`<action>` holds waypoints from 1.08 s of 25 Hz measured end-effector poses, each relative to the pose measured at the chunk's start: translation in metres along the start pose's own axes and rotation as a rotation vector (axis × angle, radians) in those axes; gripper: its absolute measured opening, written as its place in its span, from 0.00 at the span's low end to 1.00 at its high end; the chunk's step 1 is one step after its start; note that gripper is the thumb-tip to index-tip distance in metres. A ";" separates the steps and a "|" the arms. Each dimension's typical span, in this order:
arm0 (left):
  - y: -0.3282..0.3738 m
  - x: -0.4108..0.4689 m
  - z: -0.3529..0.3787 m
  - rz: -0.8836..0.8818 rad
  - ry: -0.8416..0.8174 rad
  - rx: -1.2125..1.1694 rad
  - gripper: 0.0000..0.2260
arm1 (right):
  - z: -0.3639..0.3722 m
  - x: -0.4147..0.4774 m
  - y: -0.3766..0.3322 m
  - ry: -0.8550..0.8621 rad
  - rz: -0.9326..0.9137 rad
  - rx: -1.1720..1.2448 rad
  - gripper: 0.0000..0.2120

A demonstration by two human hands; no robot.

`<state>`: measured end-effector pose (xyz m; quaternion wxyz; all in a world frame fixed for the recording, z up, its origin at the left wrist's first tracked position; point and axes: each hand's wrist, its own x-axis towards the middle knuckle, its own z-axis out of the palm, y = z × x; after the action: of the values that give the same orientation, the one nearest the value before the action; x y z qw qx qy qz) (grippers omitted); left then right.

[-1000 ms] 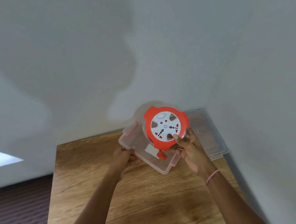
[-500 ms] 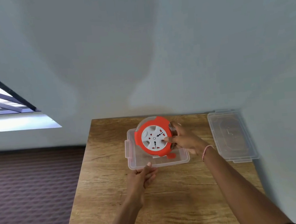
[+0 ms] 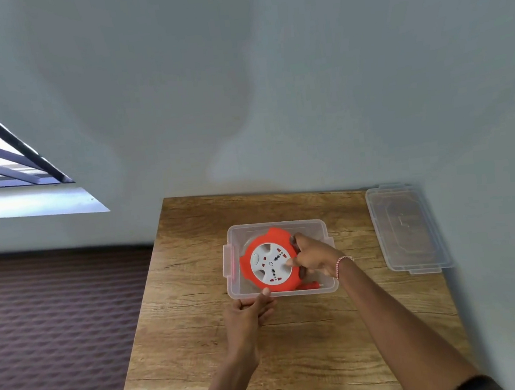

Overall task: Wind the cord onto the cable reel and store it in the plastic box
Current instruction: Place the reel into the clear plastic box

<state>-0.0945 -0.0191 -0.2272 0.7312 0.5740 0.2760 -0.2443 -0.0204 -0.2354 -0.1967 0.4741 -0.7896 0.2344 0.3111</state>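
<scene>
Since the reel was held standing above the box half a second ago, it has dropped: cable reel now sits inside the plastic box, socket face up, looks slightly tilted, not sure it's fully flat on the bottom. Right hand still grips the reel's right edge, thumb on the white face, fingers curled round the orange rim, so no release yet. Left hand stays at the box's near wall, thumb tip on the rim, fingers fairly straight against the outside, steadying it. Box itself went from lifted and tipped a second ago to flat on the table. No loose cord visible; red plug lies in the near right corner of the box. Means winding looks done and storing is nearly done: left to do is let go, probably fit the lid, which lies off to the right on the table, well apart from the box.
</scene>
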 end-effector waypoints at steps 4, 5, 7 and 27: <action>-0.002 -0.001 -0.006 0.014 -0.001 0.006 0.23 | 0.007 0.003 -0.005 0.093 0.023 -0.422 0.28; -0.001 0.000 -0.008 0.022 0.027 0.020 0.24 | 0.008 0.001 -0.005 0.138 0.008 -0.496 0.27; -0.001 0.005 -0.020 0.064 0.168 0.071 0.29 | 0.011 -0.004 -0.003 0.240 -0.062 -0.590 0.20; -0.029 -0.014 0.223 0.561 -0.678 1.230 0.21 | -0.074 -0.078 0.214 1.062 0.348 0.930 0.10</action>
<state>-0.0972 -0.2426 -0.1959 0.3586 0.8206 -0.3065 -0.3225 -0.1970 -0.3901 -0.2435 0.5267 -0.5024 0.6630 -0.1751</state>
